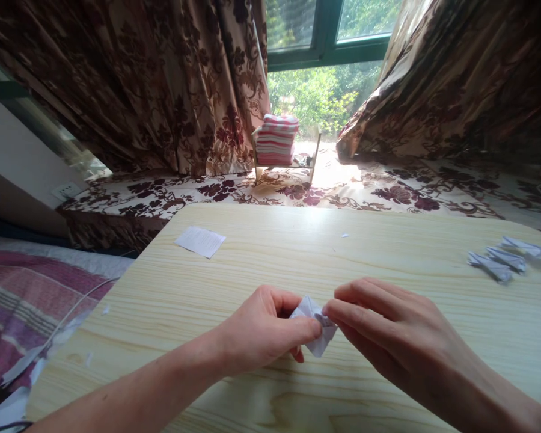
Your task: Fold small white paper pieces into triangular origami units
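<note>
Above the wooden table (pixel 261 264), my left hand (pixel 270 328) pinches a small folded white paper (pixel 316 344) between its thumb and fingers. The paper is diamond-shaped with visible creases, and its left part is hidden by the thumb. My right hand (pixel 383 331) comes in from the right, its fingertips pressed together at the paper's right edge. Whether the right fingers grip a flap or only touch it is hard to see, but they look closed on it.
A flat printed paper sheet (pixel 201 242) lies at the table's far left. Several folded paper pieces (pixel 490 267) lie at the far right. A paper scrap (pixel 345 236) rests near the back edge. Behind the table stands a small rack with folded pink-striped cloths (pixel 277 141).
</note>
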